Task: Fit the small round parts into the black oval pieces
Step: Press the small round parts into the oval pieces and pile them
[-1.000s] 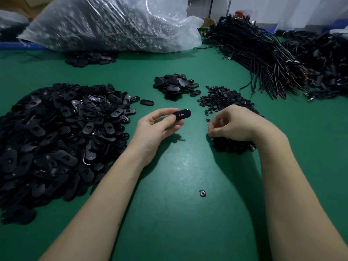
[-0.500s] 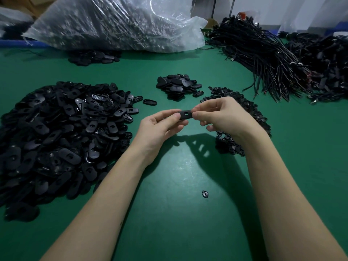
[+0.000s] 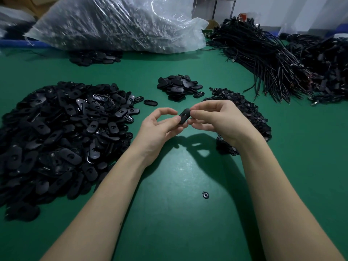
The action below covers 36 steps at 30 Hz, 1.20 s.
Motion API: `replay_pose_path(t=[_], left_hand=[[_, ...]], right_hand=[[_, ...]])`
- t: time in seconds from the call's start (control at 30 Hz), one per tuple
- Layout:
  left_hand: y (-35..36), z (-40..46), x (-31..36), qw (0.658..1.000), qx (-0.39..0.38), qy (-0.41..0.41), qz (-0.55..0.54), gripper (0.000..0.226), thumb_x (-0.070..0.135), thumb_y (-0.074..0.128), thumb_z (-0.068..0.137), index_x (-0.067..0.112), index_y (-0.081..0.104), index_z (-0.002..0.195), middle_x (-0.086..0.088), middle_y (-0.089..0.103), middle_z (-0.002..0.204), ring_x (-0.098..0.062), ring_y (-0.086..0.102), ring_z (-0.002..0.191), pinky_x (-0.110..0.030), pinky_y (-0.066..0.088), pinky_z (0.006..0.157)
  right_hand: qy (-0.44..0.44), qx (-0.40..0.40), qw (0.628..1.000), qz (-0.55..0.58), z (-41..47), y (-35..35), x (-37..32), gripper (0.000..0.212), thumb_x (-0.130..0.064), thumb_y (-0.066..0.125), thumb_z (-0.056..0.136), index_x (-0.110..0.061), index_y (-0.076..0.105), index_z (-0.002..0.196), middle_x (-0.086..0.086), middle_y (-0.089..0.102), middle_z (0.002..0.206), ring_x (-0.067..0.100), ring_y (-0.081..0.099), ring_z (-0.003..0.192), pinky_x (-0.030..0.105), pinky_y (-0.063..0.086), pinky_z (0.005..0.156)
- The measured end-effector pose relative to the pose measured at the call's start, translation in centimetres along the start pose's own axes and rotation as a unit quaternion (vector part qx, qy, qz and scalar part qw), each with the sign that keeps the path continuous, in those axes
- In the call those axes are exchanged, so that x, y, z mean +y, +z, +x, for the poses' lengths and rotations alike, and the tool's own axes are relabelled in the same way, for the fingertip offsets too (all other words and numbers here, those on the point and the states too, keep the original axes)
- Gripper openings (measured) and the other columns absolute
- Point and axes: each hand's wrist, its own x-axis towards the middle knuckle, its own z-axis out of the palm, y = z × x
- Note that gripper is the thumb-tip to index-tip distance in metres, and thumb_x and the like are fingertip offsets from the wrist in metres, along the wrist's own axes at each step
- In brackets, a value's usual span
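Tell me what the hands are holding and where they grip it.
One black oval piece, pinched between left hand and right hand, one at each end.

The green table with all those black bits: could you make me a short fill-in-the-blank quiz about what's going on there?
1. Both hands hold one black ____ piece above the table.
2. The biggest heap of oval pieces lies on the person's ____ side.
3. The right hand is over the heap of small ____ parts.
4. One lone round part lies between the two ____.

Missing words: oval; left; round; forearms
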Motion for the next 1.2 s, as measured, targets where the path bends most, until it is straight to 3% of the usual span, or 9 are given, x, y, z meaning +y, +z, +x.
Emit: replay_pose_path(t=[0.27,0.77,0.97,1.1,1.2], left_hand=[[-0.1,0.0,-0.3,0.999,-0.013,0.021,0.022,0.023,-0.004,0.070,0.086,0.008,0.071,0.106,-0.011,0.078,0.098,-0.023,0.075,0.097,-0.023,0.057,0.086],[-0.4,0.1,-0.6,0.998,-0.022,0.030,0.050,0.024,0.000,0.072,0.086,0.015,0.075,0.105,-0.009,0.078,0.104,-0.020,0.073,0.100,-0.026,0.055,0.096],[-0.5,0.2,-0.6,0.998,-0.012,0.029,0.057,0.023,-0.003,0.069,0.088,0.016,0.077,0.099,-0.007,0.078,0.100,-0.019,0.073,0.096,-0.028,0.054,0.098],[-0.6,0.4,-0.5,0.999,-0.006,0.022,0.039,0.020,-0.005,0.065,0.090,0.007,0.073,0.103,-0.007,0.078,0.097,-0.017,0.074,0.094,-0.023,0.056,0.088],[-0.6,0.4,-0.6,0.999,-0.008,0.023,0.046,0.016,-0.002,0.069,0.089,0.008,0.074,0.100,-0.008,0.078,0.096,-0.017,0.073,0.093,-0.022,0.055,0.085]], right_hand=[[-0.034,0.033,0.991,-0.124,0.2,0.4,-0.2,0.004,-0.001,0.076,0.089,-0.004,0.078,0.091,0.012,0.079,0.082,0.024,0.079,0.079,0.029,0.063,0.076],[-0.017,0.031,0.994,-0.101,-0.2,0.9,-0.4,0.005,0.002,0.077,0.088,-0.002,0.078,0.091,0.012,0.078,0.080,0.025,0.079,0.078,0.026,0.063,0.073],[-0.052,0.082,0.978,-0.183,-0.1,1.4,0.0,0.010,-0.009,0.086,0.081,-0.009,0.077,0.086,0.006,0.076,0.067,0.016,0.076,0.065,0.024,0.063,0.064],[-0.024,0.072,0.988,-0.132,-0.3,1.1,0.3,0.024,-0.019,0.092,0.075,-0.011,0.079,0.093,0.005,0.078,0.076,0.014,0.076,0.067,0.021,0.059,0.061],[-0.007,0.024,0.997,-0.076,-0.5,0.9,0.4,0.022,-0.014,0.090,0.077,-0.003,0.079,0.092,0.011,0.078,0.079,0.017,0.076,0.069,0.021,0.060,0.065]])
